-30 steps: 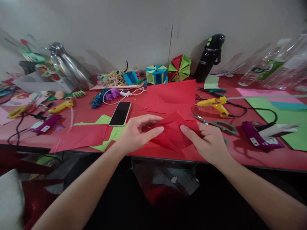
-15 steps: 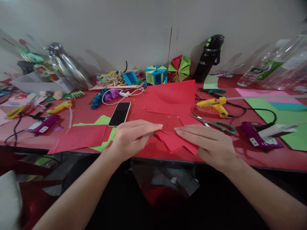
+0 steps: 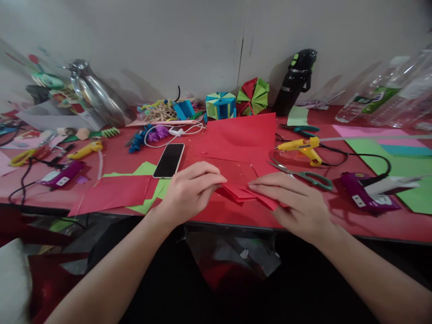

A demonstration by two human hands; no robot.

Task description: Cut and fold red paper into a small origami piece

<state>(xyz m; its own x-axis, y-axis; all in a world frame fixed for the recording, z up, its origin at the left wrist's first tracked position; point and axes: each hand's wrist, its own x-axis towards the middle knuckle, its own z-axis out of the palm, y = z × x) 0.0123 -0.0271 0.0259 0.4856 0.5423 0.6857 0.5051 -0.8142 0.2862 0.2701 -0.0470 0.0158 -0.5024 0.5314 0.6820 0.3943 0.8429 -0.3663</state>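
Folded paper, red, lies right of the phone, a little nearer the wearer. Left hand pinched closed on 1 end; right hand closed over the other, thumb hidden. Best: light grip, layers square, creases pressed evenly.

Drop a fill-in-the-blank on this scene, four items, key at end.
1. Between the left hand and right hand is folded paper coloured ____.
2. The phone lies with its screen facing ____.
3. The glue gun nearest the green-handled scissors is coloured ____.
4. The steel jug stands on the person's ____ side.

Key: red; up; yellow; left.
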